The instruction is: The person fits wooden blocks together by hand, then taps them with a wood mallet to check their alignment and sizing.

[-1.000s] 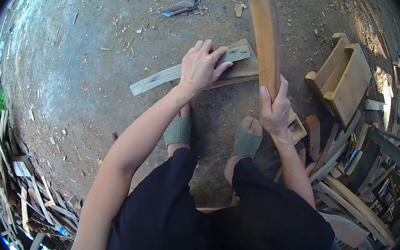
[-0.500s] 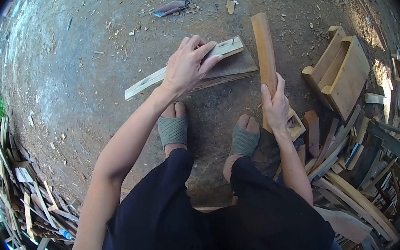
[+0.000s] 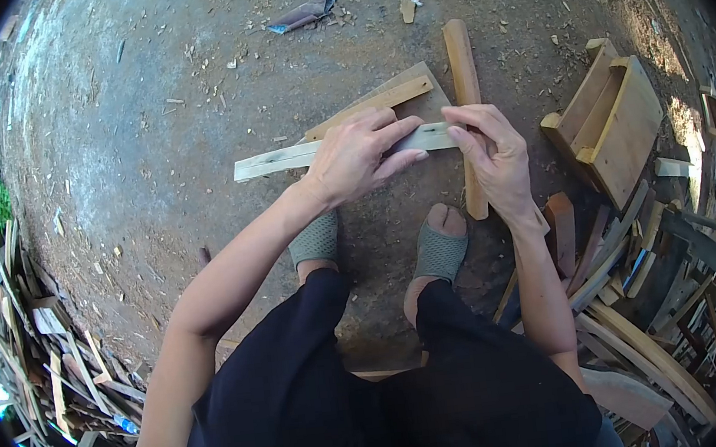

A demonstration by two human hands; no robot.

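Observation:
My left hand (image 3: 360, 155) grips a pale wooden strip (image 3: 273, 162) near its middle, fingers wrapped over it. At the strip's right end my right hand (image 3: 495, 157) pinches the wood between thumb and fingers. Behind the strip, a yellowish slat (image 3: 380, 101) lies on a flat board (image 3: 438, 93) on the ground. A thick brown wooden bar (image 3: 463, 64) lies upright in the view, passing under the right end of the strip and beside my right hand.
A wooden box-like piece (image 3: 624, 139) stands at the right. Scrap wood piles (image 3: 642, 351) fill the lower right and the lower left (image 3: 67, 359). My sandalled feet (image 3: 442, 249) are below my hands. A crumpled scrap (image 3: 305, 13) lies at the top.
My right hand has let go of the brown bar and now holds the pale strip's end. The strip has come off the board toward me, leaving the yellowish slat in view.

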